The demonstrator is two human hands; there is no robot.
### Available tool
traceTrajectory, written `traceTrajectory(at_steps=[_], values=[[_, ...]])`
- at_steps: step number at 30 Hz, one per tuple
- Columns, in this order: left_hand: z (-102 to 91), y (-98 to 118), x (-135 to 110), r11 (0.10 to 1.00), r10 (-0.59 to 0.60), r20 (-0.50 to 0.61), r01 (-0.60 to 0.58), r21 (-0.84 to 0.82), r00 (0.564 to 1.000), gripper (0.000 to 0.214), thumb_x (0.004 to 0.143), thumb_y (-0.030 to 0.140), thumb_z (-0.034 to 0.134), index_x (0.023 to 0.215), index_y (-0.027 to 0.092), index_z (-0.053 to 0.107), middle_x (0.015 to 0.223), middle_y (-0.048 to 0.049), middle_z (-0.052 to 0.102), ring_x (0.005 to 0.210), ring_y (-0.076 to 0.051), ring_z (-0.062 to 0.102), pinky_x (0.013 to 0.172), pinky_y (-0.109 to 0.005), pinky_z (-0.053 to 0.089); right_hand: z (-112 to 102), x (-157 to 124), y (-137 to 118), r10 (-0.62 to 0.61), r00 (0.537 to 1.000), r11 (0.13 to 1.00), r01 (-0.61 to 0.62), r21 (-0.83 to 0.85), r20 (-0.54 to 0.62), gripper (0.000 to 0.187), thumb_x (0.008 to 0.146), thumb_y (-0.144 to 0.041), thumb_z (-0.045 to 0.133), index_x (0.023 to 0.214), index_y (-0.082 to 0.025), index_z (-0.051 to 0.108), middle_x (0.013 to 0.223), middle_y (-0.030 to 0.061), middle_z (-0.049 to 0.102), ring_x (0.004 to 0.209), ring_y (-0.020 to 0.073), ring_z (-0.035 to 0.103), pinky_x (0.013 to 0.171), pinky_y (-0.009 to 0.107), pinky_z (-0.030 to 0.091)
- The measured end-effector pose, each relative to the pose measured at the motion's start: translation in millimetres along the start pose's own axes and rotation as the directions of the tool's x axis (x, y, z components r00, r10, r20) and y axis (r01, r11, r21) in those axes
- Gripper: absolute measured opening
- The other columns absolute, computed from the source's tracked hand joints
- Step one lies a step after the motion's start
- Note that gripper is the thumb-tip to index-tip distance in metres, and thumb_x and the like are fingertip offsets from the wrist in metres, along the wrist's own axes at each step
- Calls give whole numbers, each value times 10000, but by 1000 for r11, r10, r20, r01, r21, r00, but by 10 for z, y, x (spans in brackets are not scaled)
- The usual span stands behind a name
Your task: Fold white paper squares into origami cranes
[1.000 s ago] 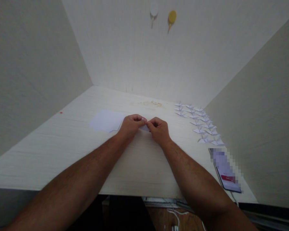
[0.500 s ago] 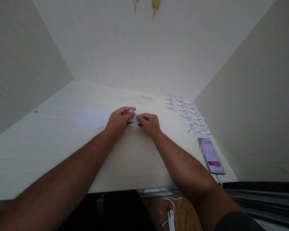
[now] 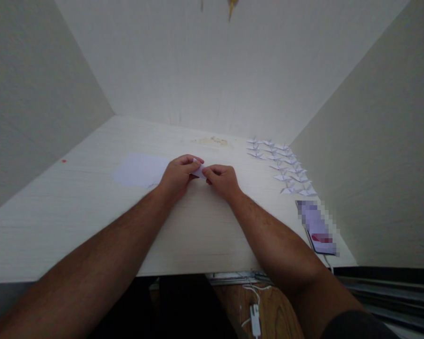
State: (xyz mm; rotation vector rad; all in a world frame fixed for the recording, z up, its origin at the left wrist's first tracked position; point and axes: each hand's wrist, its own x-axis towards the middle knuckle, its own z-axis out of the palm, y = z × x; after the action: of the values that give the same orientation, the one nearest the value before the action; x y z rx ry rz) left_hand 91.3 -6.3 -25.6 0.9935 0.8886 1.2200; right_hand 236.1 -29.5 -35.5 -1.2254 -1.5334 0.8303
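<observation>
My left hand (image 3: 178, 175) and my right hand (image 3: 223, 181) meet at the middle of a pale wooden table (image 3: 92, 212). Both pinch a small folded piece of white paper (image 3: 199, 170) between their fingertips, just above the tabletop. Most of the paper is hidden by my fingers. A stack of flat white paper sheets (image 3: 138, 170) lies just left of my left hand.
Several small folded paper cranes (image 3: 284, 167) stand in rows at the table's far right. A phone (image 3: 318, 227) lies near the right front corner with a cable running off the edge. Walls close the table in on three sides. A white charger (image 3: 255, 319) hangs below the front edge.
My hands keep pinching the folded paper and have shifted their fingers slightly on it. The view has tipped down and swung a little, so everything sits differently in the frame.
</observation>
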Motion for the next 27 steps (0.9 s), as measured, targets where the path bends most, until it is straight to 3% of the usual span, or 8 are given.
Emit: traceTrajectory(at_steps=[7, 13, 18, 23, 27], values=[[27, 10, -31, 1000, 12, -50, -13, -12, 999, 188, 576, 229, 786, 697, 132, 678, 698, -24, 640, 639, -128, 584, 655, -293, 488, -16, -16, -68, -38, 999, 998, 36, -47, -25, 245, 808, -353, 609, 636, -192, 677, 515, -35, 572, 509, 101, 500, 526, 229, 378], [31, 23, -16, 1000, 5, -52, -5, 10, 999, 138, 596, 203, 740, 694, 143, 664, 685, -19, 615, 631, -132, 572, 614, -279, 462, -7, 4, -32, 9, 1000, 998, -9, -58, 8, 277, 839, -380, 595, 658, -187, 679, 514, -33, 584, 493, 95, 520, 529, 224, 403], [40, 37, -6, 996, 42, -145, -31, 81, 989, 168, 626, 177, 729, 777, 159, 657, 680, 5, 589, 595, -113, 530, 535, -242, 389, 19, 53, 83, 1, 997, 1000, -3, 19, 76, 253, 829, -428, 620, 763, -189, 670, 598, -29, 630, 544, 90, 577, 547, 205, 443], [18, -1, 9, 972, 99, -101, -74, 222, 990, 139, 645, 132, 690, 747, 165, 602, 616, 26, 568, 554, -109, 510, 542, -253, 398, 28, 94, 117, 76, 997, 996, -75, 48, -21, 178, 824, -363, 611, 793, -190, 634, 608, -32, 623, 533, 89, 579, 547, 205, 463], [2, -20, -3, 938, 103, -8, -95, 334, 995, 202, 589, 107, 674, 764, 180, 605, 587, 35, 570, 499, -100, 484, 501, -246, 363, 20, 100, 96, 57, 990, 998, -54, 26, -131, 204, 781, -353, 650, 907, -193, 653, 626, -40, 614, 544, 94, 559, 539, 211, 448]])
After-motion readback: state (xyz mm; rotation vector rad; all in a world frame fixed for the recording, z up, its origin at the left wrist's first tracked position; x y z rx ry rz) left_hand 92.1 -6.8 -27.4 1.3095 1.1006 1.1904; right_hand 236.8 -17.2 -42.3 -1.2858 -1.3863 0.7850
